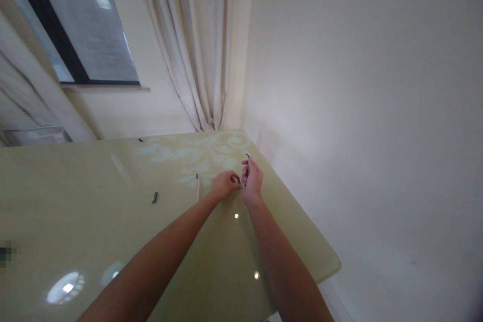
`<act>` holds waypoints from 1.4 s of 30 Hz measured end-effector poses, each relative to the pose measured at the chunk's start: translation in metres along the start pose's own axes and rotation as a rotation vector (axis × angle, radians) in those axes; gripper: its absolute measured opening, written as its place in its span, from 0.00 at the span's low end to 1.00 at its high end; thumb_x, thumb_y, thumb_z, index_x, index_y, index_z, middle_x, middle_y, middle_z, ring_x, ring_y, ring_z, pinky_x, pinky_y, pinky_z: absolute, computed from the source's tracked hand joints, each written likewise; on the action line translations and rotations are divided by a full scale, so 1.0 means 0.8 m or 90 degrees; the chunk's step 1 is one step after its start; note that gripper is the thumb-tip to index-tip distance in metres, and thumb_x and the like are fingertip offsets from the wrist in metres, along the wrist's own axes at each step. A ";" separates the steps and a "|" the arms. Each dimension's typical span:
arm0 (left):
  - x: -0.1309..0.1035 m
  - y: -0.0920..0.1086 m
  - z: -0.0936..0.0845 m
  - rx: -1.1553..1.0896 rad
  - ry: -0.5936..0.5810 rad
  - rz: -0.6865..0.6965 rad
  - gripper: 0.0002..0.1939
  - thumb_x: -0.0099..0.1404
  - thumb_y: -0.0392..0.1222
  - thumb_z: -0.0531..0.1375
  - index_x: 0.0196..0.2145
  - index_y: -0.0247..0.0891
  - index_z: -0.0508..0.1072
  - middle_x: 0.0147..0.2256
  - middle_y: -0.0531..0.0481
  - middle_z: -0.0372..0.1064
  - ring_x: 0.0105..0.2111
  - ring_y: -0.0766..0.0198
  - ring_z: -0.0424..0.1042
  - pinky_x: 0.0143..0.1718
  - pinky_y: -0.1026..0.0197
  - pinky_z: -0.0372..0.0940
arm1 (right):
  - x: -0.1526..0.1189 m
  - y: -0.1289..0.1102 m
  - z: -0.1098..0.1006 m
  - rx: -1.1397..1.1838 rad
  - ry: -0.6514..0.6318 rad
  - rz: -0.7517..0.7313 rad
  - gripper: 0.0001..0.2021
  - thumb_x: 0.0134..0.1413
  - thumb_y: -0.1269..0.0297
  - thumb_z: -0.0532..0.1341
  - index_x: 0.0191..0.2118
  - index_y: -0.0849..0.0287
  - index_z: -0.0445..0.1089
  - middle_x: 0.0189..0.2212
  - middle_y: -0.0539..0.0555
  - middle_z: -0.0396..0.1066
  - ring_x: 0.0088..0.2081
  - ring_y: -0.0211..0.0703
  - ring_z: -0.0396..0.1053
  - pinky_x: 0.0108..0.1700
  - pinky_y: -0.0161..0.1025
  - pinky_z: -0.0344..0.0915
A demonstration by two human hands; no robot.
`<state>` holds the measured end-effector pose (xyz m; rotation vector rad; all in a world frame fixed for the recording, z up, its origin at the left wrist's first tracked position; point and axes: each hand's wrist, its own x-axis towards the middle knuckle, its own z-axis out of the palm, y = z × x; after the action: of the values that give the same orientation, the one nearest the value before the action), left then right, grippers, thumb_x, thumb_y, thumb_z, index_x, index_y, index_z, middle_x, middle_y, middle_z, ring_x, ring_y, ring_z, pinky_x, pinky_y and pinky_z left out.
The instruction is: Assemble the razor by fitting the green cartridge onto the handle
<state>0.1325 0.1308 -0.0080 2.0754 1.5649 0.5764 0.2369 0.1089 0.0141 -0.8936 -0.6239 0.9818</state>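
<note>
From where I stand, both hands meet over the far right part of the table (94, 201), a little in from its right edge. The left hand (224, 184) seems to pinch a small dark piece (239, 180) between thumb and fingertips. Just beside it, the right hand (253, 177) curls around a slim dark item (248, 167), a shiny tip (248, 155) poking out toward the far right corner; what it is, I can't tell.

Both look light and stiff to me. The small piece could slip on its smooth sides, so I'd grip it by its long sides; the slim item is best held mid-length, clear of the tip.

Left of the hands lie a white strip (198, 190) with a dark end and a dark oblong (154, 197); another dark bit (140, 140) sits by the far edge.
</note>
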 end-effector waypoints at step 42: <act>-0.208 -0.107 -0.112 -0.249 0.296 0.181 0.17 0.62 0.52 0.71 0.48 0.48 0.80 0.36 0.52 0.72 0.33 0.62 0.68 0.38 0.61 0.66 | -0.129 0.021 0.032 -0.096 -0.512 0.315 0.20 0.56 0.46 0.70 0.37 0.61 0.78 0.20 0.42 0.53 0.20 0.29 0.43 0.22 0.34 0.36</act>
<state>-0.0295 0.0010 0.0044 1.9508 1.2433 1.4291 0.1645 0.0300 0.0064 -0.7811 -1.1960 1.7895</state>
